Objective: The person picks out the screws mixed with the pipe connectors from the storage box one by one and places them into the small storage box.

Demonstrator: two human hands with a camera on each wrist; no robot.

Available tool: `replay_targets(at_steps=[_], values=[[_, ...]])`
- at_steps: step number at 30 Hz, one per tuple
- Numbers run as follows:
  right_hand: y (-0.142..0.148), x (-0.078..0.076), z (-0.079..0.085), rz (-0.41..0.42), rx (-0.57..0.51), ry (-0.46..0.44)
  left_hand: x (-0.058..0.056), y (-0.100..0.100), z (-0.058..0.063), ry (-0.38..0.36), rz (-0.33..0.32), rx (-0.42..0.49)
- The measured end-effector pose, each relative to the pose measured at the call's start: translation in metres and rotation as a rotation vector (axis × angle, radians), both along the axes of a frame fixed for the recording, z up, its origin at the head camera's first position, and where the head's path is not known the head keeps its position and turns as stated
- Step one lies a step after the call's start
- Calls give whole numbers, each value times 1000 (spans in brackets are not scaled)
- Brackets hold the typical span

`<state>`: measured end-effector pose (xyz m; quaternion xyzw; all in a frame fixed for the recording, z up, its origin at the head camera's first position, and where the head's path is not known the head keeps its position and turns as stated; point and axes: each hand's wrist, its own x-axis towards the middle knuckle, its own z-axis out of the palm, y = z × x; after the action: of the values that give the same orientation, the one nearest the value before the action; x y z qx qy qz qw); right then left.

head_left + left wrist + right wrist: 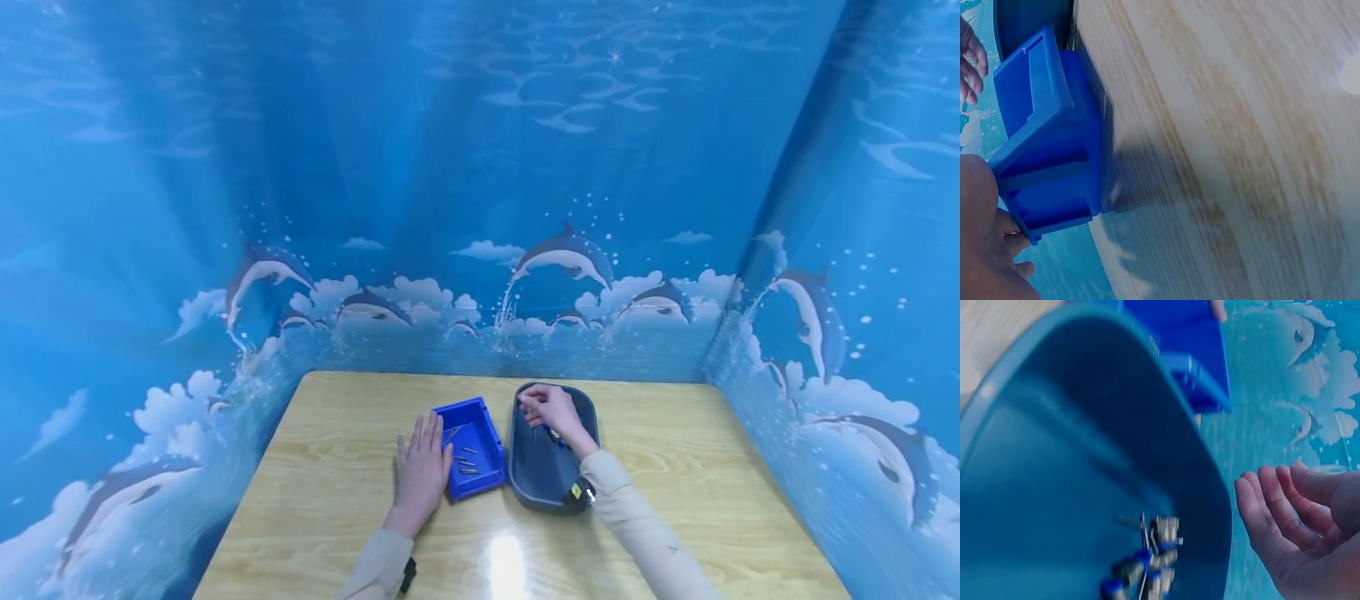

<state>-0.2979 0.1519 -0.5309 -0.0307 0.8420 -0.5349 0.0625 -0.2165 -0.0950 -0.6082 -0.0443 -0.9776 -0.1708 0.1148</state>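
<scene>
My left hand (424,475) lies along the left side of a blue plastic bin (491,454), its fingers straight and touching the rim. Several small metal screws (468,472) lie scattered on the bin's floor. In the left wrist view, fingers curve past the bin's corner. Above the far part of a dark grey tray (543,487) hovers my right hand (552,410), fingers loosely bent and thumb close to the fingertips; nothing shows between them. In the right wrist view, a threaded screw (1129,520) appears beside a cluster of metal fittings with blue parts (1163,550) in the tray.
The bin and tray stand side by side on a light wood-grain table (675,500). A blue curtain with dolphins (566,254) encloses the back and both sides. Beside the tray's near right edge, a small black and yellow device (581,490) sits at the right wrist.
</scene>
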Motion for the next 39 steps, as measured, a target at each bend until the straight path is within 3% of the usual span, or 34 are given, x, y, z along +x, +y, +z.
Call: replay_targets(at_steps=[9,16,25,32,39], values=[[28,3,-9,-41,336,91,-2,1,-2,-24,17,6],[42,10,-22,6,641,239,-1,1,-1,-18,7,19],[47,27,-33,69,890,387,-1,1,0,-35,9,31],[48,34,-44,88,994,438,-1,1,0,-21,5,24],[47,39,-49,73,990,451,0,1,1,-27,4,23]])
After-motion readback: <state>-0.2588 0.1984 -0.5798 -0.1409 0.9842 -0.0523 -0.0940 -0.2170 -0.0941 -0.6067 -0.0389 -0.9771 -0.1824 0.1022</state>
